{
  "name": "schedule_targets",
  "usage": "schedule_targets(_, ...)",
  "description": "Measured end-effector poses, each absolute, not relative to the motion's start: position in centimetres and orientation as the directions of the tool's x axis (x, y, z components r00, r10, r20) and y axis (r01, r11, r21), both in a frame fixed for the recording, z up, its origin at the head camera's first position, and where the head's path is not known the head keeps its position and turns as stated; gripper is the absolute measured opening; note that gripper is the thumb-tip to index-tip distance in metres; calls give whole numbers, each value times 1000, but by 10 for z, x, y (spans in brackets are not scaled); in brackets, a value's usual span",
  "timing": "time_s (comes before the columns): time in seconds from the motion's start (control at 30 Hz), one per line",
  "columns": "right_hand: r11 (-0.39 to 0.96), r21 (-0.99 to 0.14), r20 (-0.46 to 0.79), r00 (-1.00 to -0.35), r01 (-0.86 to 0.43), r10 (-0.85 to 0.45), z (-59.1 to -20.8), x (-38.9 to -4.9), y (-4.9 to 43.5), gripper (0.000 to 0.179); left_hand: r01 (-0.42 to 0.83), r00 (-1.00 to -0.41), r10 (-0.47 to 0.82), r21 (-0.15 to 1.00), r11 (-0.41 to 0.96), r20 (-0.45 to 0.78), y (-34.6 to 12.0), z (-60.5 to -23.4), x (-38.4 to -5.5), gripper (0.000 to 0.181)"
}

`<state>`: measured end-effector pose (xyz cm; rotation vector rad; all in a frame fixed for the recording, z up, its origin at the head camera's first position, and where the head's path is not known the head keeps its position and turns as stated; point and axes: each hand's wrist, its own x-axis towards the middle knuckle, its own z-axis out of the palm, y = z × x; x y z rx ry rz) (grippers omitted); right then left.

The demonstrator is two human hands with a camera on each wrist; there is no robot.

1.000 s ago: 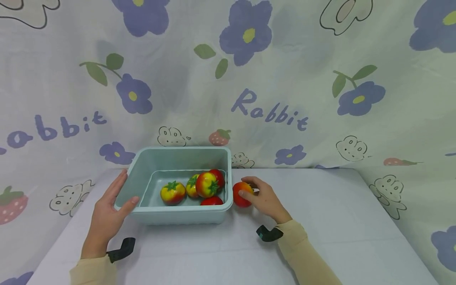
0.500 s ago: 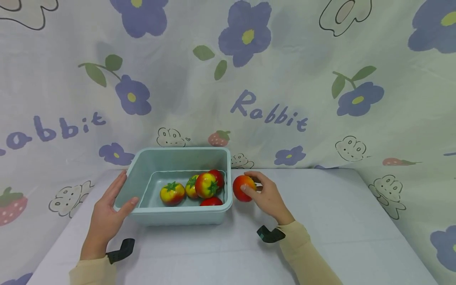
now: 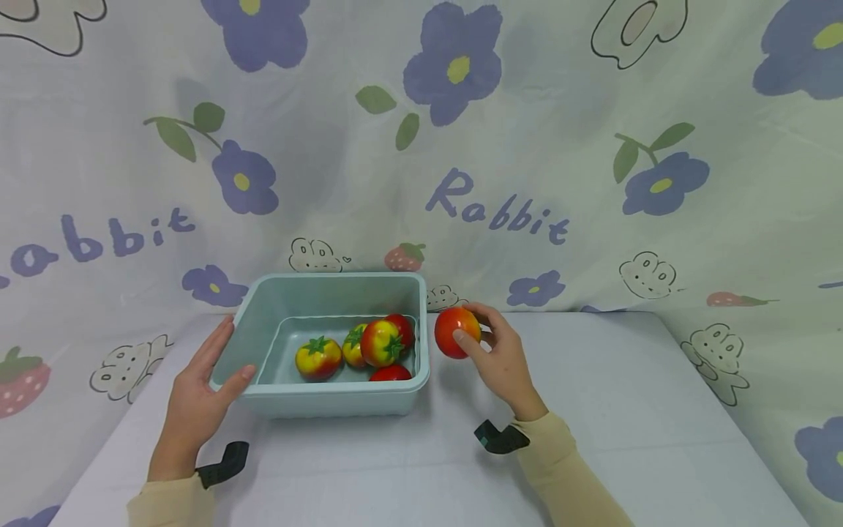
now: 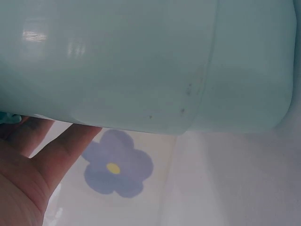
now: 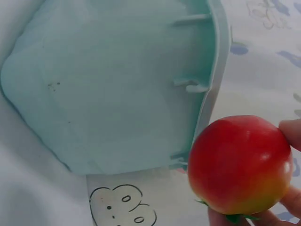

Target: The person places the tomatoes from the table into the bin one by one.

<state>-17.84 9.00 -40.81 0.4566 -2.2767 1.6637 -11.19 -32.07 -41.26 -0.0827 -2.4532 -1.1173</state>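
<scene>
My right hand [image 3: 502, 360] holds a red and yellow tomato [image 3: 457, 332] between thumb and fingers, raised beside the right wall of a pale blue-green bin [image 3: 329, 401]. In the right wrist view the tomato [image 5: 241, 162] shows its red side, with green leaves underneath. My left hand [image 3: 197, 402] rests against the bin's left end, fingers extended along the side and thumb at the front rim. Inside the bin lie several more tomatoes, among them a yellow-red one [image 3: 319, 358] near the middle and another [image 3: 381, 342] on top of the cluster at the right.
The bin stands on a table with a white cloth [image 3: 421, 476]. Behind it hangs a curtain [image 3: 369, 183] printed with flowers and rabbits. A black strap-on device [image 3: 224, 465] sits at the left wrist and another [image 3: 502, 438] at the right.
My right hand has lifted the tomato from the table beside the bin, up and slightly to the right. The left hand and the bin have stayed in place.
</scene>
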Motion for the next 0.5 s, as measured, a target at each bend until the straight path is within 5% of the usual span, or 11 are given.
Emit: schedule_targets(0.5,161,-850,495,-865,-502,-81,-398,-171,84,50,234,-899,-124,700,674,419,-321,-413,-112,75)
